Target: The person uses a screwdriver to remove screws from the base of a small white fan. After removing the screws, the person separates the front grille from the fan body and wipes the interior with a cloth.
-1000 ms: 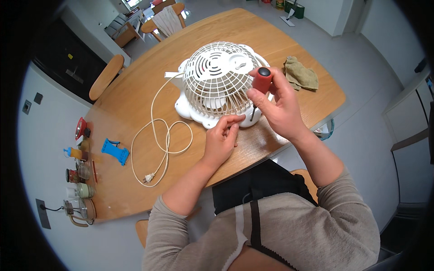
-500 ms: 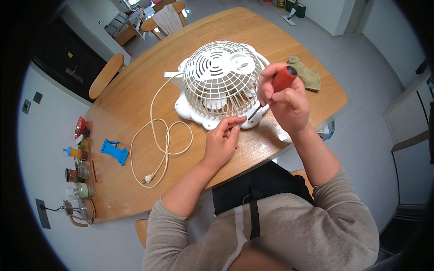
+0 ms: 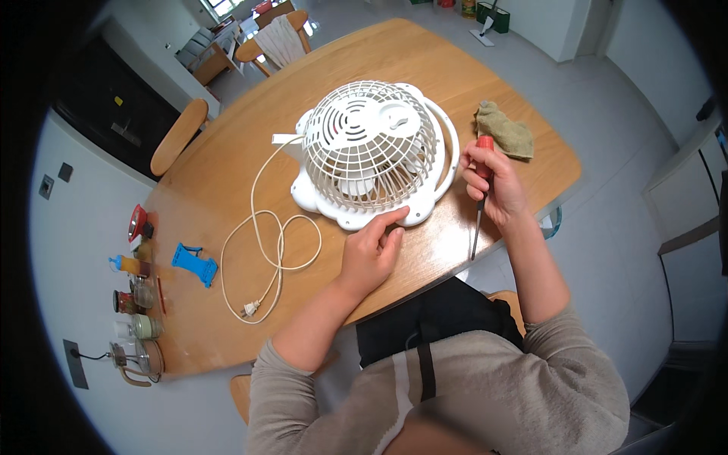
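A white fan (image 3: pixel 368 152) with a round grille lies on the wooden table, its back with a knob facing up. My left hand (image 3: pixel 370 252) is at the near edge of its scalloped base, index finger stretched onto the rim and thumb apart below it. My right hand (image 3: pixel 497 183) is closed around the red handle of a screwdriver (image 3: pixel 476 227), held right of the fan with the dark shaft pointing down. The screwdriver's tip is apart from the fan, near the table's front edge. A white power cord (image 3: pixel 280 243) loops on the table left of the fan.
A brownish-green cloth (image 3: pixel 506 130) lies to the right on the table (image 3: pixel 425 57). On the left are a blue plastic piece (image 3: pixel 194 264) and several jars (image 3: pixel 144 326) by the wall. Wooden chairs (image 3: pixel 179 136) stand around.
My right hand has lowered and moved right and nearer, taking the screwdriver off the fan's rim, its shaft now pointing down. My left hand stays at the rim, shifted slightly.
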The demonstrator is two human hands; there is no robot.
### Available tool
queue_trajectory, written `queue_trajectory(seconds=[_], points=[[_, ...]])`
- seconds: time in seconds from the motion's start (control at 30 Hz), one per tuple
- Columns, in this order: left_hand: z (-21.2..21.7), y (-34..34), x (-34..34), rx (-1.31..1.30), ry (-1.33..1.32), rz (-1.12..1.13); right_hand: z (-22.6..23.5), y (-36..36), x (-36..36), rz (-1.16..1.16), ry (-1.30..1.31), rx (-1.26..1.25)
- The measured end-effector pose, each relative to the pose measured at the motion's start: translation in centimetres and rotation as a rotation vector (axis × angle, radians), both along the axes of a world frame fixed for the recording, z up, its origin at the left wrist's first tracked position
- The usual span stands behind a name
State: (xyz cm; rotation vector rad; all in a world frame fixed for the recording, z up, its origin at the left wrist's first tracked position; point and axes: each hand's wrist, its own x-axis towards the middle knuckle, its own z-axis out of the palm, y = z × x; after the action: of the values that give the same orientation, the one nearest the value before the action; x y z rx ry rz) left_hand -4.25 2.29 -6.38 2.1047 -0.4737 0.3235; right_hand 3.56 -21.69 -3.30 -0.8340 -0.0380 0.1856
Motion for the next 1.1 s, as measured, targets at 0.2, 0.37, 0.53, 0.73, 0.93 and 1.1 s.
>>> queue_trajectory(seconds=[0.2,0.37,0.53,0.73,0.93,1.1], points=[[1.0,-1.3,0.4,0.216,-0.396,-0.022,-4.5,-1.1,1.2,-0.031,0.158,0.254],[3.3,-5.6,1.7,0.477,-0.504,-0.019,-4.7,-0.7,1.1,-0.098,0.066,0.032],[2.1,-8.7,4.8,0.82,-0.3,0.049,-4.0,0.4,0.5,-0.117,0.048,-0.008],[2.8,-10.6,6.2,0.845,-0.3,0.089,-4.3,-0.3,0.6,0.029,0.048,0.021],[2.5,-10.4,6.4,0.824,-0.306,0.076,-5.4,-0.2,0.5,0.022,0.038,0.038],[3.6,-9.5,5.6,0.708,-0.226,0.13,-5.8,0.1,-0.1,0.048,0.011,-0.024]])
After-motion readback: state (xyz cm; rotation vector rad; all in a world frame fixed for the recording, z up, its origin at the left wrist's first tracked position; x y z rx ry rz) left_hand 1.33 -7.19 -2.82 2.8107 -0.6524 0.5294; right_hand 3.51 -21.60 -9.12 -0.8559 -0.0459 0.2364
